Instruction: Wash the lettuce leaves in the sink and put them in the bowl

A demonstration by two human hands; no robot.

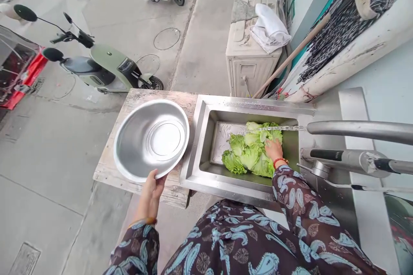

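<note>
My left hand point(154, 189) grips the near rim of a metal basin point(135, 137), thumb over the edge and fingers beneath. The basin has nothing in it and rests on a weathered wooden board to the left of the sink. In the steel sink point(222, 131) lies a heap of green lettuce leaves point(251, 152). My right hand point(274, 149) reaches down onto the heap's right side; its fingertips are partly hidden among the leaves, so I cannot tell how firmly they hold. Water runs from the faucet point(348, 129) onto the leaves beside this hand.
The wooden board point(109, 154) adjoins the sink's left edge. Beyond the sink stands a white outdoor unit point(238, 60) with a white cloth point(269, 30) on top. A mop point(322, 30) leans at the right. A green scooter point(109, 66) is parked behind the board.
</note>
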